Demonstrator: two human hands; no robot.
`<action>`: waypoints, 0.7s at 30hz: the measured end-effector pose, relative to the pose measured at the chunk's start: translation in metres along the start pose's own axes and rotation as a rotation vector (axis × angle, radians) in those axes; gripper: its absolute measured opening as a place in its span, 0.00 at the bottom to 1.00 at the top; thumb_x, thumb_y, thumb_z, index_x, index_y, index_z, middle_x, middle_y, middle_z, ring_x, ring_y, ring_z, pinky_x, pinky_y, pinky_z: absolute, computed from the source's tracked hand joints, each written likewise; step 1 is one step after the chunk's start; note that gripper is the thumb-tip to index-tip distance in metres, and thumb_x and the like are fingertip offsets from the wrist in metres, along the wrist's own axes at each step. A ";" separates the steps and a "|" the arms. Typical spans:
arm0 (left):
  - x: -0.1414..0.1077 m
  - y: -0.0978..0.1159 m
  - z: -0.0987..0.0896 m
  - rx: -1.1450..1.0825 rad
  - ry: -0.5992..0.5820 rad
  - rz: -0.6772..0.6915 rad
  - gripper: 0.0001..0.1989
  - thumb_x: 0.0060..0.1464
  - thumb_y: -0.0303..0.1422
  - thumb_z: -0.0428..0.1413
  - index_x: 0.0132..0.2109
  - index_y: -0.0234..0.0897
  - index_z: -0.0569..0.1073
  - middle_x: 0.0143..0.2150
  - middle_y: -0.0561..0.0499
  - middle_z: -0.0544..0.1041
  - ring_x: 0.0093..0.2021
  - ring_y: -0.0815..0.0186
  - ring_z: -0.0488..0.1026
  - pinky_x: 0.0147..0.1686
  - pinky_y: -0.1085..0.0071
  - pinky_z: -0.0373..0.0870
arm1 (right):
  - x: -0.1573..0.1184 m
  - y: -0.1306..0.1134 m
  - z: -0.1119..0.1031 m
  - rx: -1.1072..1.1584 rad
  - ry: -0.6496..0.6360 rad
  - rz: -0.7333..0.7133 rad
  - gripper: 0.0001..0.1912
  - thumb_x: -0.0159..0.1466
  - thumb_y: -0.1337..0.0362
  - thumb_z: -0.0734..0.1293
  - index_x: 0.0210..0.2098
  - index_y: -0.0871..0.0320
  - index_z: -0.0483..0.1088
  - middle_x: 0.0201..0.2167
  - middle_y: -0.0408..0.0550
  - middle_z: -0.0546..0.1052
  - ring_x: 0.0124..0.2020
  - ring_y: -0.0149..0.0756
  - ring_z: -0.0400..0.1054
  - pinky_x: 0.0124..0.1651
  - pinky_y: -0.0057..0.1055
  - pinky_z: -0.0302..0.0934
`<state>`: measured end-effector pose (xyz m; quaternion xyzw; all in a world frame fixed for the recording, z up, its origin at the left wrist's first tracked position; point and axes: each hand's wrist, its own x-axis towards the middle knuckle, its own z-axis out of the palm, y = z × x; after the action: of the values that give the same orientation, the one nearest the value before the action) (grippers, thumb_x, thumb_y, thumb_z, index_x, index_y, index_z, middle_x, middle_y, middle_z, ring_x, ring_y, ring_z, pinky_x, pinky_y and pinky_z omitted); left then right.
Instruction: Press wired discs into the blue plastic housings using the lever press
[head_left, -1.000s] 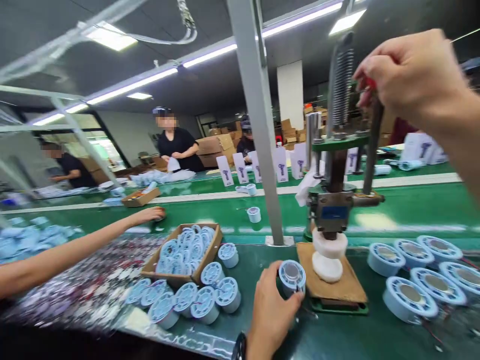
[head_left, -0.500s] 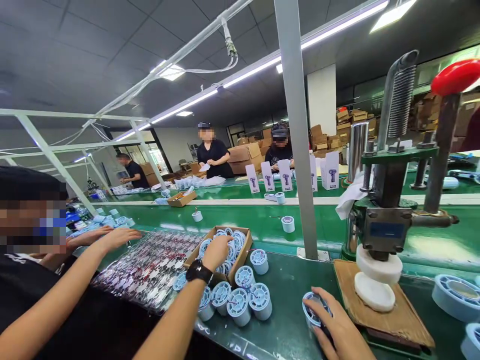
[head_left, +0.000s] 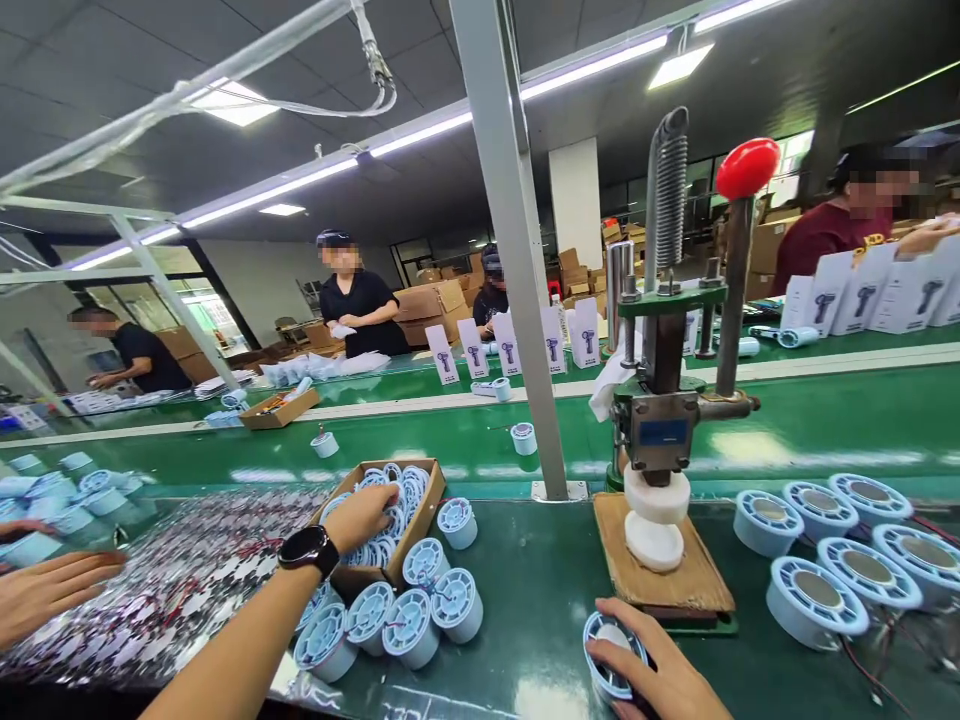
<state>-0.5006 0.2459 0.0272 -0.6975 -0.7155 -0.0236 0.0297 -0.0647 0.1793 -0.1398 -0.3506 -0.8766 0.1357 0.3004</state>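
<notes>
My left hand, with a black watch on the wrist, reaches into a cardboard box of light blue plastic rings; its fingertips are among the rings and what they hold, if anything, is hidden. My right hand is wrapped round a light blue round housing on the green table, in front of the press. Several blue housings with thin wires stand upright beside the box, nearer to me.
A hand press with a red knob and white round pads stands on a wooden board. Housings with metal discs lie right. Flat metallic parts and a co-worker's hand are left. A metal post rises behind.
The view has turned to the right, so more housings and another person show there. My left hand is still at the box, and my right hand still holds the housing.
</notes>
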 end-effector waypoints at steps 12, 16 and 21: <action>-0.072 0.207 0.038 -0.240 -0.157 0.737 0.18 0.55 0.20 0.51 0.45 0.47 0.75 0.40 0.58 0.79 0.42 0.66 0.75 0.45 0.72 0.70 | -0.006 0.003 -0.019 0.076 0.115 -0.097 0.25 0.57 0.73 0.65 0.53 0.52 0.73 0.60 0.55 0.68 0.58 0.40 0.68 0.57 0.30 0.66; -0.093 0.218 0.076 -0.529 -0.151 0.636 0.26 0.60 0.19 0.44 0.58 0.48 0.70 0.56 0.52 0.76 0.58 0.65 0.70 0.61 0.66 0.65 | -0.015 0.005 -0.023 0.059 0.152 -0.097 0.25 0.57 0.73 0.65 0.52 0.52 0.73 0.60 0.54 0.69 0.59 0.40 0.68 0.58 0.29 0.65; -0.119 0.205 0.135 -0.473 0.208 0.187 0.34 0.51 0.34 0.62 0.65 0.43 0.64 0.65 0.41 0.67 0.64 0.44 0.63 0.59 0.43 0.67 | -0.033 0.012 -0.013 0.094 0.166 0.006 0.29 0.56 0.74 0.66 0.57 0.53 0.69 0.62 0.54 0.66 0.61 0.40 0.65 0.59 0.28 0.64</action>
<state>-0.2941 0.1423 -0.1183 -0.7419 -0.6158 -0.2585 -0.0587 -0.0312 0.1658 -0.1492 -0.3487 -0.8404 0.1480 0.3876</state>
